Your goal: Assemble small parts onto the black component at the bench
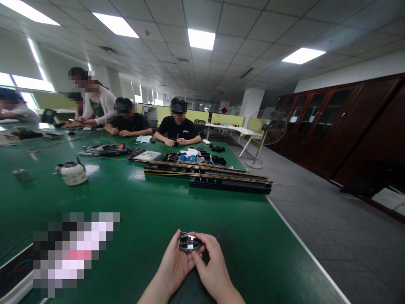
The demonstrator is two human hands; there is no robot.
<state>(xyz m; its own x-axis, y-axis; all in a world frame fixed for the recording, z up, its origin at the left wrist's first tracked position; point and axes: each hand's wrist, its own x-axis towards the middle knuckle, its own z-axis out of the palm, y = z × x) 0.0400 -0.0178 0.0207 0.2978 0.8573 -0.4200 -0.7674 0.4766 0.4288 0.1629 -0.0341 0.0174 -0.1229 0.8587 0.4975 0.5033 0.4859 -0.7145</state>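
Note:
Between my two hands is a small black device (190, 243) with shiny metal or white parts on its upper face; its exact kind I cannot make out. My left hand (177, 261) cups it from the left and below, thumb along its left edge. On the other side my right hand (213, 259) grips its right end between thumb and fingers. A thin wire-like strip (183, 232) shows at the device's upper left. Both hands are over the green tabletop (133, 236), near its front edge.
Long black rails (228, 184) with thin brass-coloured rods lie across the table ahead. A white pot (73, 173) and a grey cylinder (21, 175) stand left. A blurred-out flat item (19, 270) lies at lower left. Several people sit or stand beyond; a fan (264, 126) stands right.

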